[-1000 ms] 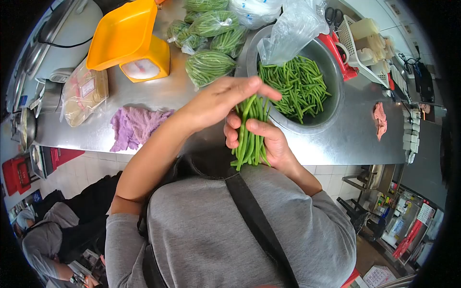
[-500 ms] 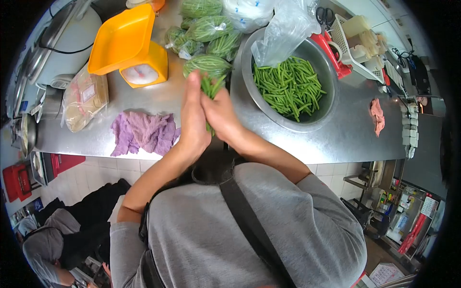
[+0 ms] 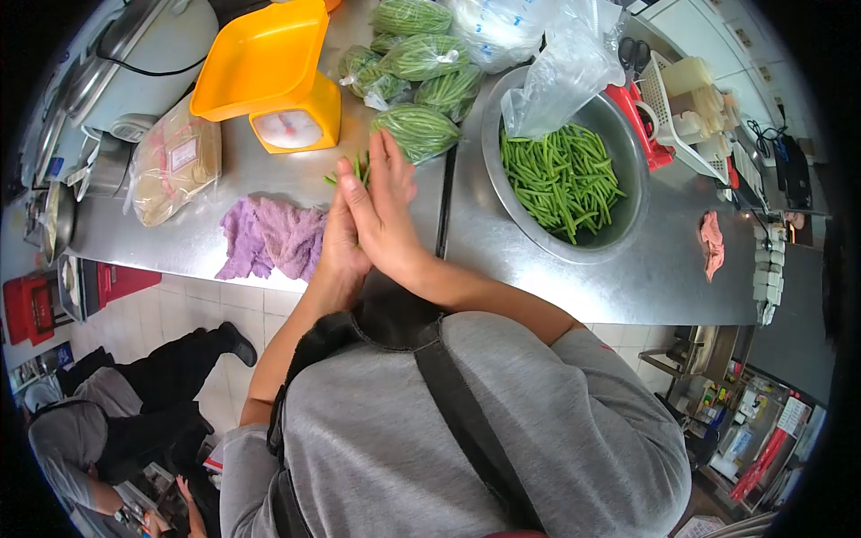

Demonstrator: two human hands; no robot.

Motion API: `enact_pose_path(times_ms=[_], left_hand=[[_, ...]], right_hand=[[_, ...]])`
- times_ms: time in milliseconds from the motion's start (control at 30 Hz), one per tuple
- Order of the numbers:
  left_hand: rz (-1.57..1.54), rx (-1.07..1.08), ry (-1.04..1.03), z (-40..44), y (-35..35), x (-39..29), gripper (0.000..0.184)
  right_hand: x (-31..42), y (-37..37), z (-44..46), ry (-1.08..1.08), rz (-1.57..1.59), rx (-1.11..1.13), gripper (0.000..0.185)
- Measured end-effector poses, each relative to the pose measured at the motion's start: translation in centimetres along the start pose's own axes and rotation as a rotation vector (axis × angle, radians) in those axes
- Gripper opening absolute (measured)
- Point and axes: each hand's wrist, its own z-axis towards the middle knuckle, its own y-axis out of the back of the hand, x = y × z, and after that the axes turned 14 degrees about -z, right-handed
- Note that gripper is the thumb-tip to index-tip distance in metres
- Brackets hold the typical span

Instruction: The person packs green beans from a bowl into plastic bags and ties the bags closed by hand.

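My left hand (image 3: pixel 341 235) is closed around a small bunch of green beans (image 3: pixel 360 167), whose ends stick out above its fingers. My right hand (image 3: pixel 387 215) lies against it, palm inward, with its fingers stretched out. Part of the bunch is hidden behind the hands. Just beyond them, several clear bags of green beans (image 3: pixel 414 128) are piled on the steel table (image 3: pixel 583 287). To the right stands a large metal bowl (image 3: pixel 639 193) with loose green beans (image 3: pixel 560 179) in it, a clear plastic bag (image 3: pixel 560 76) hanging over its far rim.
An orange scale (image 3: pixel 314 112) stands left of the bags, near a bagged brown item (image 3: pixel 175 170). A purple cloth (image 3: pixel 273 238) lies by the front edge. At right are a white basket (image 3: pixel 682 117), scissors (image 3: pixel 634 54) and a pink cloth (image 3: pixel 711 244). Another person (image 3: pixel 108 412) is at lower left.
My hands have shifted from upright, with the beans between them, to a leftward tilt, the right hand now in front of the left. The view has shifted slightly. The other person's leg shows more.
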Motion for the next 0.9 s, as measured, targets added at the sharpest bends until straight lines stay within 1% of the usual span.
enact_pose_path(times_ms=[67,167,267,367,467,567,633,667,700,733,767,833,900], left_hand=[[-0.083,0.043,0.011,-0.1,-0.6,0.2,0.062],[-0.165,0.056,0.021,0.1,-0.4,0.2,0.061],[-0.252,-0.008,0.068,0.3,0.8,-0.5,0.057],[-0.207,-0.007,0.074,0.5,0.8,-0.6,0.050],[-0.173,-0.076,0.091,1.1,1.8,-1.2,0.041],[-0.015,-0.151,-0.032,0.9,0.6,-1.6,0.038],[-0.080,-0.117,0.024,0.8,1.0,-2.8,0.040],[-0.088,-0.114,0.034,0.8,1.2,-3.3,0.039],[-0.097,-0.109,0.045,0.9,1.4,-3.9,0.038],[-0.117,-0.112,0.064,1.0,2.0,-4.4,0.034],[-0.112,-0.135,0.049,1.0,2.0,-4.6,0.032],[-0.102,-0.174,0.019,1.0,1.9,-4.8,0.029],[-0.115,-0.196,0.035,0.9,1.9,-4.8,0.029]], right_hand=[[-0.2,0.0,-0.1,0.094,-0.051,-0.025,0.072],[-0.6,0.4,-0.5,0.164,-0.091,-0.083,0.070],[-0.3,1.5,0.1,0.236,-0.041,-0.063,0.061],[-0.4,1.9,0.0,0.214,0.122,-0.016,0.051],[-0.6,2.5,0.4,0.196,0.200,0.006,0.041],[1.0,8.3,2.6,0.335,-0.011,0.034,0.037],[0.4,13.5,4.8,0.224,-0.271,0.088,0.036],[1.9,16.4,6.3,0.033,-0.449,0.019,0.038],[-3.0,19.2,8.7,0.070,-0.307,-0.040,0.044],[-1.8,22.0,10.5,-0.174,-0.396,-0.074,0.051],[-4.7,24.3,13.0,-0.296,-0.490,-0.156,0.057],[-8.8,28.8,16.3,-0.534,-0.500,0.089,0.065],[-10.5,30.3,17.5,-0.607,-0.353,0.280,0.069]])
